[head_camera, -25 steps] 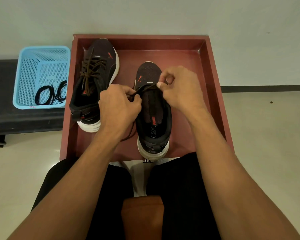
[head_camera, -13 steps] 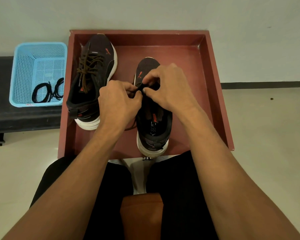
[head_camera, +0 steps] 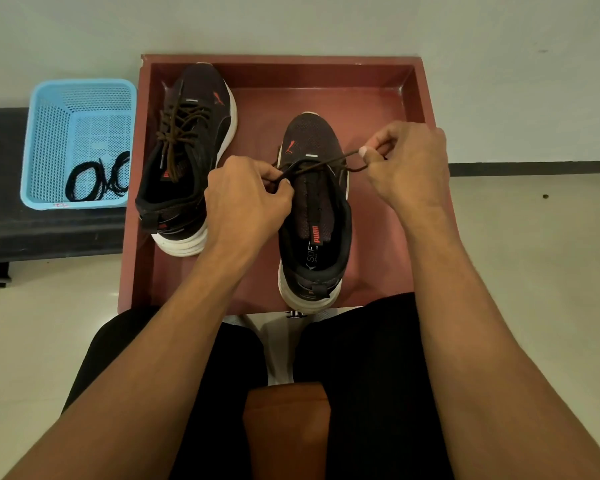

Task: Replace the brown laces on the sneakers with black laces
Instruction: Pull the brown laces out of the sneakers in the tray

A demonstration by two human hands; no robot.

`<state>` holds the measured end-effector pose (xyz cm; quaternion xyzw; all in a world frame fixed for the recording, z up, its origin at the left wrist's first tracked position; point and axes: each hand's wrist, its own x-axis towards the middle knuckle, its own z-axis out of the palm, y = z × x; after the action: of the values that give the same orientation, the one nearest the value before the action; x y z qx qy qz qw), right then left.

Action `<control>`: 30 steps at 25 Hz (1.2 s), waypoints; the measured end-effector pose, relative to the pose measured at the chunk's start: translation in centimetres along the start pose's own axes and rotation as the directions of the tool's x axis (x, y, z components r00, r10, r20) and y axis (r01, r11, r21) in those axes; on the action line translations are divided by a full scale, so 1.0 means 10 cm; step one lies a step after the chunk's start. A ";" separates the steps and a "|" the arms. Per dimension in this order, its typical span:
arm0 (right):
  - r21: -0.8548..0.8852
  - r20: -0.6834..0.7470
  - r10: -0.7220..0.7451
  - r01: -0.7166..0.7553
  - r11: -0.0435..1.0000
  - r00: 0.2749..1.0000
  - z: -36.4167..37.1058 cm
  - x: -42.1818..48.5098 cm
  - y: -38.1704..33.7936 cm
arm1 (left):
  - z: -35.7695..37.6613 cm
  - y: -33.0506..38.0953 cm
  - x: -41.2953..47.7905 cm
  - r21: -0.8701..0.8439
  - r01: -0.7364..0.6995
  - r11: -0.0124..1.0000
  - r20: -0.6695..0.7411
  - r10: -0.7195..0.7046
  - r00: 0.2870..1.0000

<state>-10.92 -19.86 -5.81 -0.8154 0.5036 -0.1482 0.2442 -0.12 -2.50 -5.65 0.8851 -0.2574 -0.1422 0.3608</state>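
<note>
Two dark sneakers stand in a red-brown tray. The left sneaker carries its brown laces fully threaded. On the right sneaker only one brown lace crosses the eyelets nearest the toe. My left hand pinches that lace at the shoe's left side. My right hand pinches a loop of the same lace, drawn out to the right of the shoe. Black laces lie coiled in a blue basket.
The basket sits on a black bench left of the tray, against a pale wall. My knees in black trousers press against the tray's near edge. A brown wooden seat edge shows between my legs. Glossy tiled floor surrounds everything.
My right hand has moved right, away from the shoe's tongue, drawing a length of brown lace out through the eyelet. My left hand stays at the shoe's left side.
</note>
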 end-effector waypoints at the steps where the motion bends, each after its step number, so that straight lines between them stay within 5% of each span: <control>1: -0.002 -0.005 -0.033 0.033 0.999 0.999 -0.01 -0.02 -0.02 | 0.00 0.00 0.00 0.005 0.001 1.000 0.002 -0.001 1.000; 5: -0.116 0.127 -0.278 0.292 0.949 0.952 0.00 -0.15 -0.32 | 0.00 0.01 0.00 0.009 -0.002 1.000 0.009 0.002 1.000; 8: -0.199 0.272 -0.316 0.375 0.906 0.909 0.10 -0.25 -0.47 | 0.01 0.01 0.00 0.008 -0.007 1.000 0.012 0.007 1.000; 16: -0.202 0.260 -0.321 0.376 0.904 0.911 0.19 -0.26 -0.49 | 0.01 0.02 0.00 0.011 -0.016 1.000 0.007 0.016 1.000; 24: -0.086 0.044 -0.020 0.024 0.996 0.999 -0.12 -0.07 -0.06 | 0.02 0.03 0.00 0.020 0.002 1.000 0.015 -0.002 1.000; 30: -0.128 0.226 -0.282 0.315 0.940 0.932 -0.01 -0.21 -0.39 | 0.02 0.02 0.01 0.000 -0.021 1.000 0.005 0.021 1.000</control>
<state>-9.00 -16.55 -3.63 -0.9106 0.3561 -0.0575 0.2019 -0.17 -2.76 -5.62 0.8820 -0.2673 -0.1405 0.3617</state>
